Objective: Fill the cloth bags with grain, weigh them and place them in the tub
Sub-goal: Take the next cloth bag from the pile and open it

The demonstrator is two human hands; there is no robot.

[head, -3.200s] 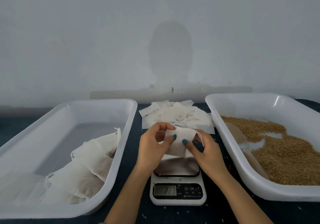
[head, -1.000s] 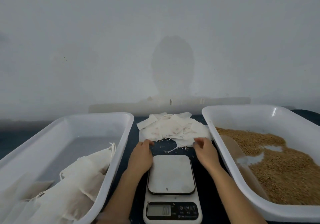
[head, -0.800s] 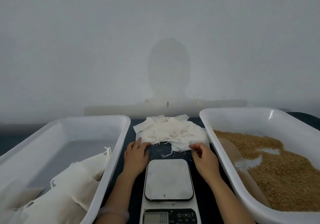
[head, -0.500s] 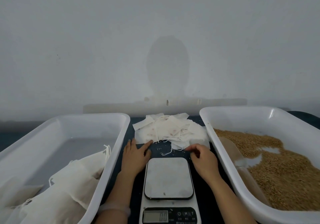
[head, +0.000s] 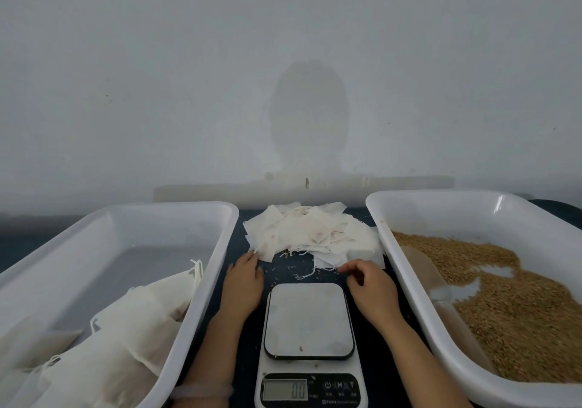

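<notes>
A heap of empty white cloth bags (head: pixel 310 234) lies on the dark table behind the scale (head: pixel 308 319), whose plate is bare and whose display reads 0.0. My left hand (head: pixel 244 284) lies flat left of the scale, its fingertips touching the heap's near left corner. Right of the scale, my right hand (head: pixel 370 284) has curled fingers that pinch the near edge of an empty bag beside loose drawstrings. The left tub (head: pixel 217 269) holds several filled bags (head: pixel 132 329). Brown grain (head: pixel 510 306) fills the right tub (head: pixel 406 281).
A translucent scoop (head: pixel 423 269) lies in the grain against the right tub's near wall. Stray grains dot the table between the heap and the scale. A plain wall stands right behind the table. The two tubs flank the scale closely.
The bag both hands held above the scale 3.2 s ago is gone from them. Both hands have come down to the near edge of the heap and hardly moved in the last second.
</notes>
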